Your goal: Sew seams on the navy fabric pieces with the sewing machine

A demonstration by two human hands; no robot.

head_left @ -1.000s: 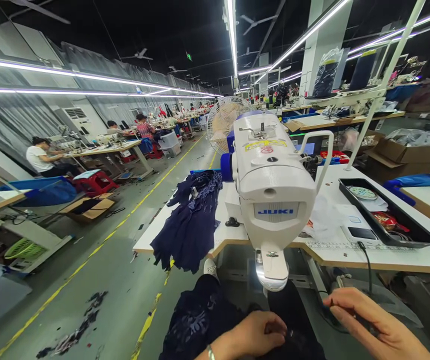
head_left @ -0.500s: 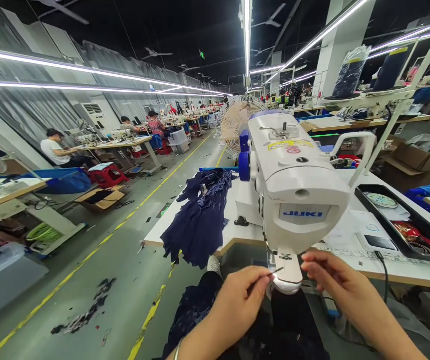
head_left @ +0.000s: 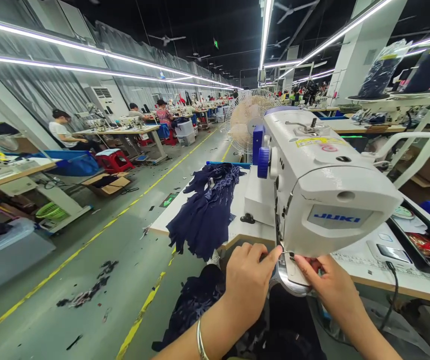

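A white JUKI sewing machine stands on a white table, its head end toward me. My left hand is raised to the lower left of the machine head, fingers pinched at a thin dark thread or wire by the face plate. My right hand touches the curved metal part under the head, fingers pinched together there. What either hand holds is too small to name. Dark navy fabric lies below my hands. More navy fabric hangs over the table's left edge.
A black tray with small items and a phone on a cable lie on the table at right. A fan stands behind the machine. Other people sit at sewing tables at left. Fabric scraps litter the aisle floor.
Both hands rose from the dark fabric on my lap to the underside of the machine head. The view moved closer to the machine.
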